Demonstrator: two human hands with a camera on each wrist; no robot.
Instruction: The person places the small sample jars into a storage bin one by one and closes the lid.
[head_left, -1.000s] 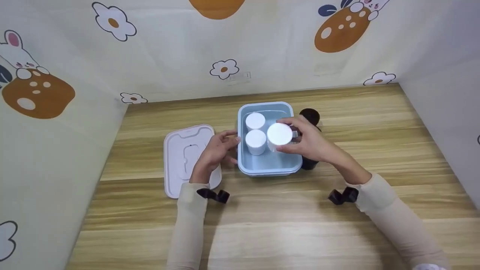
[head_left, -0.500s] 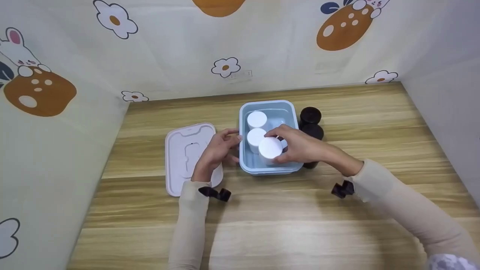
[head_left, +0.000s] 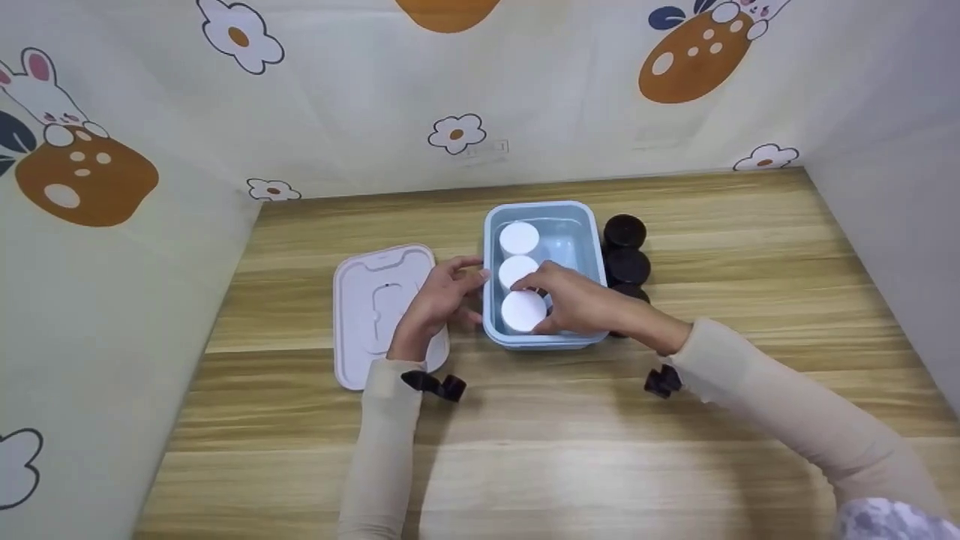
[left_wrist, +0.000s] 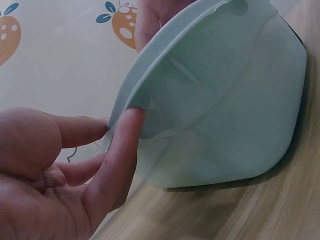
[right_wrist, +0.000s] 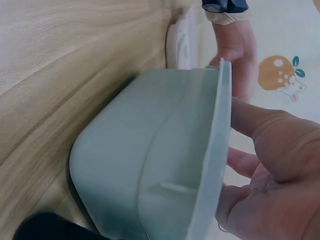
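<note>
Mid-frame, right grip (head_left: 577, 301): was clamped on front white jar (head_left: 523, 310).
Left grip (head_left: 442, 298): fingers apart, touched tub (head_left: 546, 340), likely steadying it.

We see a pale blue open-topped box (head_left: 551, 340) touched by the left hand (head_left: 441, 298), three white tubs (head_left: 519, 270) upright along its left wall, the right hand (head_left: 576, 301) pinching the front tub (head_left: 523, 309).

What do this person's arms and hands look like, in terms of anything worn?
The left hand and right hand are gloveless. A plain beige fabric sleeve covers the left arm; a matching sleeve covers the right. Each wrist bears a small, angular black device. Grey-patterned white cloth shows higher on the right arm.
</note>
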